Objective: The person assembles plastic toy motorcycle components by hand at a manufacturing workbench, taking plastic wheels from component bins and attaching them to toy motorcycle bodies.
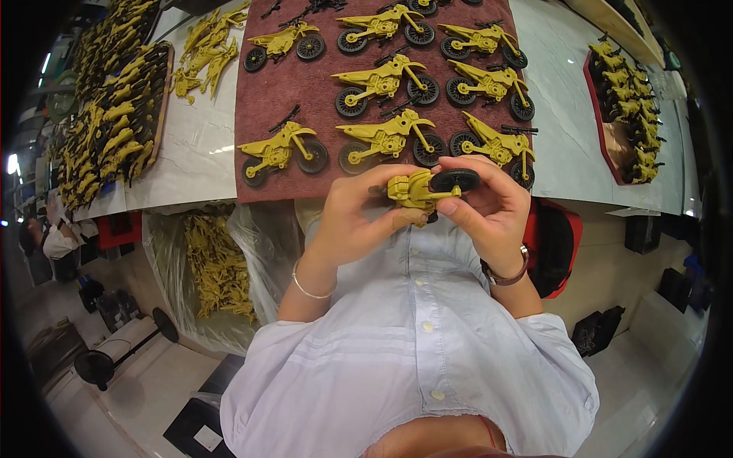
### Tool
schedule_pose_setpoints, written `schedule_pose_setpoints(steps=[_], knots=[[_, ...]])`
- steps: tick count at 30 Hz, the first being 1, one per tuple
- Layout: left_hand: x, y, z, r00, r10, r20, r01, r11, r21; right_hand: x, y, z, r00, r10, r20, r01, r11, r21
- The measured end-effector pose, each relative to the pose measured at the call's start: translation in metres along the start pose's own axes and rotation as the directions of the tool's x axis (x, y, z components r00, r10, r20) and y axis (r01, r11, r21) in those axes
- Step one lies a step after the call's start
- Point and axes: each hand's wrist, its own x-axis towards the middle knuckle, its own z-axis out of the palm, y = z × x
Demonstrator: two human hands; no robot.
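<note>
Hands meet just off the near edge of the mat (259, 114): left hand (347, 217) grips a yellow toy motorbike body (412, 191), steadying it, while right hand (492, 206) pinches a black wheel (455, 180) against it.

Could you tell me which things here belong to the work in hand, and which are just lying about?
In hand: left hand, right hand, yellow toy motorcycle body, black wheel.

Lying about: finished toy motorcycles on red mat, bag of yellow parts, red tray.

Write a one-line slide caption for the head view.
Both hands fit a black rubber wheel onto a yellow plastic toy motorbike frame above finished bikes.
</note>
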Motion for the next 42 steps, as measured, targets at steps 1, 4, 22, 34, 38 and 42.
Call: schedule_pose_setpoints(steps=[1,4,22,34,38,42], knots=[[-0.001,-0.002,-0.001,0.998,0.06,0.003,-0.06,0.996,0.063,-0.001,-0.002,0.001,1.0,0.027,-0.006,-0.027,0.999,0.019],[-0.005,-0.003,-0.002,0.998,0.056,-0.015,-0.055,0.997,0.061,-0.001,-0.007,0.002,0.999,0.052,-0.002,-0.052,0.997,0.061],[-0.007,-0.02,0.02,0.962,0.174,-0.209,-0.239,0.909,-0.342,0.003,-0.007,0.017,0.997,0.014,-0.078,-0.002,0.989,0.146],[-0.008,-0.017,0.003,0.99,0.029,-0.139,-0.083,0.914,-0.398,-0.005,0.008,0.018,0.999,0.04,-0.03,-0.047,0.964,-0.261],[0.008,0.011,-0.019,0.995,0.033,-0.09,-0.054,0.97,-0.237,0.006,0.001,0.015,0.995,0.102,0.023,-0.102,0.995,-0.015],[0.046,0.054,-0.093,0.978,-0.045,-0.203,0.039,0.999,-0.032,0.008,-0.005,0.003,0.998,0.037,0.054,-0.037,0.999,-0.003]])
